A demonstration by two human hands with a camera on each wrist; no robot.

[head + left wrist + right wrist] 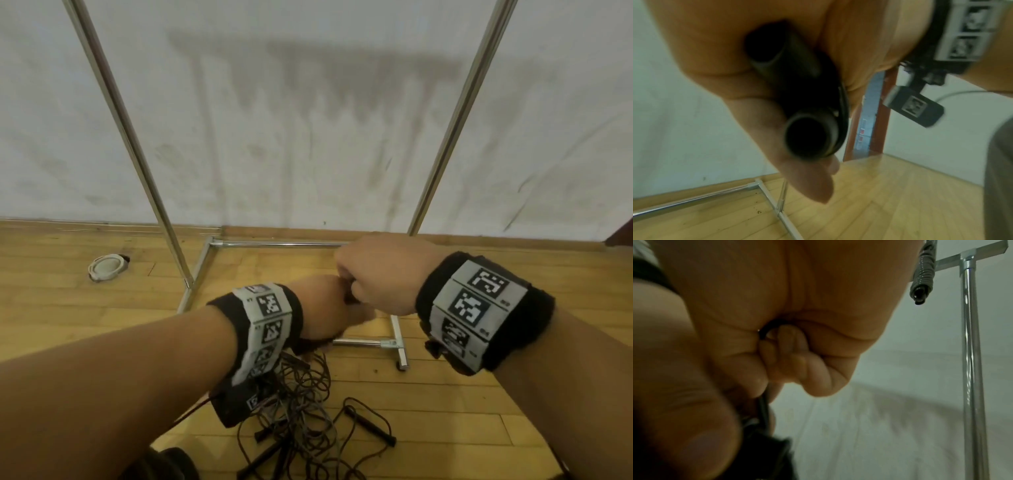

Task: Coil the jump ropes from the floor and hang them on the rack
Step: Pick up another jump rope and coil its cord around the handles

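Note:
My left hand [329, 308] grips two black jump rope handles [797, 100] side by side, with thin black cord wound beside them. My right hand [373, 274], a closed fist touching the left, has its fingers curled round the black rope cord [763, 400]. Both hands hover low in front of the chrome rack [137, 144], between its two uprights. A tangle of dark jump ropes [301, 411] with black handles lies on the wooden floor under my left wrist. In the right wrist view a coiled rope [923, 277] hangs from the rack's top bar [970, 254].
The rack's base bars [274, 244] and foot [399, 346] lie on the wood floor against a stained white wall. A white round floor fitting [108, 267] sits at the left. A red door frame [879, 116] stands off to the right.

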